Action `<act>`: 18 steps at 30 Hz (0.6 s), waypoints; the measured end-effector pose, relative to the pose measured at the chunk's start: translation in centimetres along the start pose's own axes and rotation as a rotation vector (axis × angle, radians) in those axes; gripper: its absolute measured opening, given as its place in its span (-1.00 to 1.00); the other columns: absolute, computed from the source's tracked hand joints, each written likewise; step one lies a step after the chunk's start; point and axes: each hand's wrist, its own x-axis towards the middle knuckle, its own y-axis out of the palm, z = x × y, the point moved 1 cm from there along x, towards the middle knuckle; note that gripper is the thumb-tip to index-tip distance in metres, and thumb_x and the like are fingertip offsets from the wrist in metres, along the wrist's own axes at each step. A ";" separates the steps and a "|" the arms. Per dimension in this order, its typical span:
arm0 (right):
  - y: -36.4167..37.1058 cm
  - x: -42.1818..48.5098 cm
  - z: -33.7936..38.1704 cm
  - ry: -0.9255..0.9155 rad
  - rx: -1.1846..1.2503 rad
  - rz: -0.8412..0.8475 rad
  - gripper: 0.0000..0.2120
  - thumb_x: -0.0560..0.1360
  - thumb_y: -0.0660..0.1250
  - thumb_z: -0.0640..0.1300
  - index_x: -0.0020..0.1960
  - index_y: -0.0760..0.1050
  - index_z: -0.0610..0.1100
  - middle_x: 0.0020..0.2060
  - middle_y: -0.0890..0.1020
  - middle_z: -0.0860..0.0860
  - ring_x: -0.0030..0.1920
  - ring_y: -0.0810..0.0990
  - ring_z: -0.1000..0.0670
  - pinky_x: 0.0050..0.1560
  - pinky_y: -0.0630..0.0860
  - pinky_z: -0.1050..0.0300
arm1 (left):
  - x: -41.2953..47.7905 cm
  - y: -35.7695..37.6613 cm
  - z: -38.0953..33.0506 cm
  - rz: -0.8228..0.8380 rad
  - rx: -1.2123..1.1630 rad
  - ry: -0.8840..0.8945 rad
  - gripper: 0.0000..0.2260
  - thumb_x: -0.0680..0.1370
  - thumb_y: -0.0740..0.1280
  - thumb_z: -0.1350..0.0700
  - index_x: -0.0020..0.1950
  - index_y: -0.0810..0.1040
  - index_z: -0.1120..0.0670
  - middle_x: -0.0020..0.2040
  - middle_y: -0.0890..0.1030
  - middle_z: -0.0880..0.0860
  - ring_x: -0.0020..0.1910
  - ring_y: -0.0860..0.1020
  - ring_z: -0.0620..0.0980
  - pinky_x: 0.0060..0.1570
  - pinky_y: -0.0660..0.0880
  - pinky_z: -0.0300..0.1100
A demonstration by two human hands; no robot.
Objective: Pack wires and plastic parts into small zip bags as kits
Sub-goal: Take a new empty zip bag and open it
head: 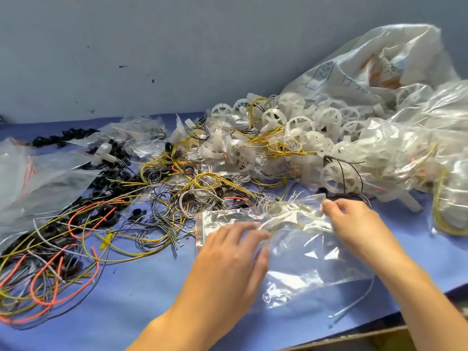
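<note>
A clear zip bag (304, 259) with a red seal strip lies on the blue table in front of me. My left hand (233, 252) pinches its upper edge near the middle, and my right hand (352, 221) pinches the same edge farther right. A white plastic part and a thin wire show through the film near the bag's top. Loose yellow, orange, black and grey wires (106, 224) sprawl to the left. White plastic wheels (298, 133) are heaped behind the bag.
Large clear sacks of white parts (395, 92) fill the back right. Flat empty bags (38, 178) lie at the far left among black rings (63, 136). A grey wall stands behind. The table's front edge (379, 328) runs close at the lower right.
</note>
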 end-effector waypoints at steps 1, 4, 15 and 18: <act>-0.1 -0.8 -0.2 -0.005 -0.110 -0.053 -0.70 0.59 0.15 0.15 0.03 0.58 0.02 -0.06 0.65 -0.09 0.04 0.56 -0.19 -0.03 0.42 -0.02 | 0.2 0.3 0.1 0.051 0.030 -0.038 -0.65 0.63 0.04 -0.13 0.32 0.45 -0.07 0.30 0.46 -0.08 0.29 0.41 -0.10 0.30 0.33 -0.19; -0.4 -2.9 0.7 -0.213 -0.203 -0.325 -0.66 0.57 0.21 0.05 0.31 0.46 -0.01 0.11 0.53 -0.09 0.10 0.55 -0.23 -0.03 0.45 -0.09 | 0.2 2.2 1.1 0.195 0.122 -0.125 -0.56 0.64 -0.08 -0.18 0.47 0.22 -0.09 0.49 0.20 -0.05 0.46 0.17 -0.08 0.45 0.08 -0.20; 4.0 -2.2 -0.7 -0.461 -0.466 0.220 -0.41 0.61 -0.16 0.26 0.59 -0.14 0.14 0.59 -0.13 0.13 0.57 -0.18 0.10 0.52 -0.24 0.01 | -0.3 2.8 2.2 0.243 0.132 -0.168 -0.52 0.65 -0.13 -0.21 0.56 0.06 -0.13 0.57 0.07 -0.07 0.55 -0.01 -0.09 0.53 -0.06 -0.14; 2.8 -1.4 -2.4 -0.328 -0.495 0.218 -0.40 0.60 -0.21 0.26 0.59 -0.19 0.11 0.59 -0.13 0.13 0.57 -0.20 0.10 0.53 -0.25 0.00 | -0.3 2.8 2.4 0.279 0.115 -0.169 -0.48 0.64 -0.15 -0.24 0.59 -0.04 -0.15 0.60 -0.04 -0.07 0.57 -0.12 -0.11 0.54 -0.16 -0.15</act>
